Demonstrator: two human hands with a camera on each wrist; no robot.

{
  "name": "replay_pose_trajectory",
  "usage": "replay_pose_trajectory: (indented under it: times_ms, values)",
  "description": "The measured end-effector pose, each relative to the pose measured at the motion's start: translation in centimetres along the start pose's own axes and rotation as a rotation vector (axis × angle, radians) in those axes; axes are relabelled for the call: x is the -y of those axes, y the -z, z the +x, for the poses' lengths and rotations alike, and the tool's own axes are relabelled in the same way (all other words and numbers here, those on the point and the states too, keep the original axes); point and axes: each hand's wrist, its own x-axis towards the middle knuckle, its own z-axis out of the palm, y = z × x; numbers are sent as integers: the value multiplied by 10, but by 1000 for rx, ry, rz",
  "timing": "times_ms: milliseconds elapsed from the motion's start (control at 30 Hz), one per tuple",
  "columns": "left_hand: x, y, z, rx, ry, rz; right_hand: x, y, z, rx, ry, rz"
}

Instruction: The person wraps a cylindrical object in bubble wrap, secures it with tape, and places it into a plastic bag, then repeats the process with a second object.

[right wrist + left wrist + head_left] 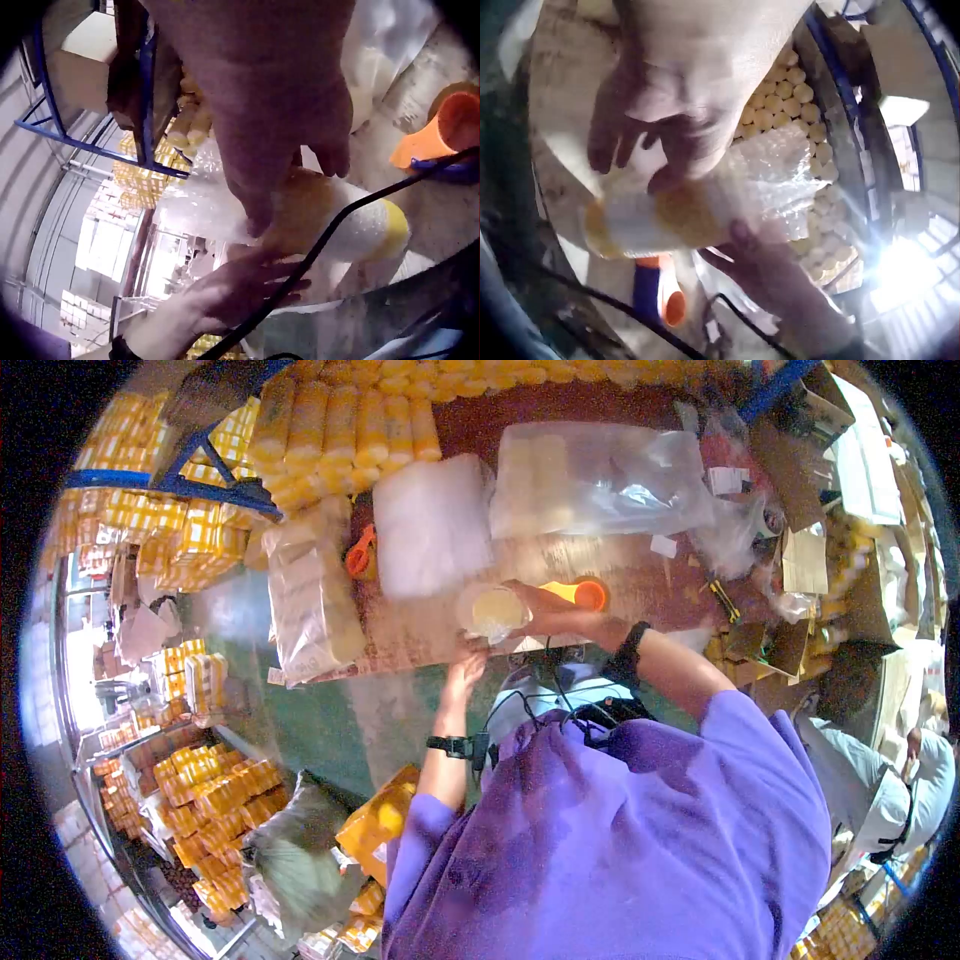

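A yellow-and-white cylinder [497,610] in clear bubble wrap is held over the near edge of the workbench. My right hand [552,614] grips it from the right side, thumb and fingers spread around its body in the right wrist view. Below and to the left, my left hand [464,672] has its fingers extended along the wrapped cylinder [367,229]. Loose clear wrap [780,176] extends from one end of the cylinder in the left wrist view. An orange tape dispenser [590,595] lies on the bench just beyond my right hand.
White sheet packing material [432,525] and a clear plastic bag [600,475] lie farther back on the bench. Yellow cylinders [345,425] are stacked behind. Orange-handled scissors [360,552] and a brown package [312,590] are leftward. Another person [870,790] is at right.
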Motion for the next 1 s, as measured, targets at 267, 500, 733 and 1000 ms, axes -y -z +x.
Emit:
replay_pose_trajectory:
  times_ms: [267, 500, 733, 1000]
  values:
    - [-143, -28, 60, -58, -4, 397, -4, 11, 23, 166, -315, 230]
    - [-48, -52, 53, -628, 67, 395, 19, -12, 28, 42, -154, 338]
    - [-112, -82, 37, -569, -155, -142, 10, -24, 21, -33, -198, 283]
    - [-80, -56, 25, -404, -184, 434, 11, -15, 9, -313, -250, -200]
